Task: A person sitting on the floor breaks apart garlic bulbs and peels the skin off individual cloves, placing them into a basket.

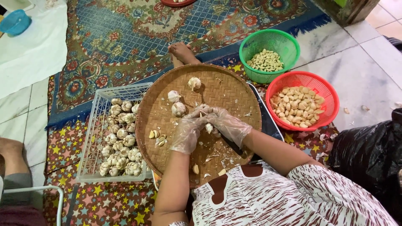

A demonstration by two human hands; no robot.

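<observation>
Both hands in thin clear plastic gloves, meeting over the middle of a round woven bamboo tray [234, 83] that rests on the person's lap. Tray sits directly under the work, so loose skins and cloves drop onto it rather than the mat.

Left hand [187, 133]: fingers curled together around a garlic bulb [208, 127], clamped on it from the left. Right hand [228, 124]: fingers closed on the same bulb from the right, thumbs close together on top. Judged: two-sided grip lets the bulb be pried apart. Bulb mostly hidden by the gloves; only a pale patch shows between the fingers.

Relative to the grip:
- Just beyond the fingertips, three whole bulbs [179, 109] on the tray, within easy reach.
- Left of the grip, a few separated cloves [155, 136]; below it, scraps of skin and stray cloves.
- Further left, off the tray, a white plastic crate [97, 121] stocked with whole bulbs — supply side.
- Right and beyond, a red basket [331, 109] of larger cloves and a green basket [289, 46] of smaller pale ones — output side, well apart from the supply.
- A black plastic bag [368, 155] far right.
</observation>
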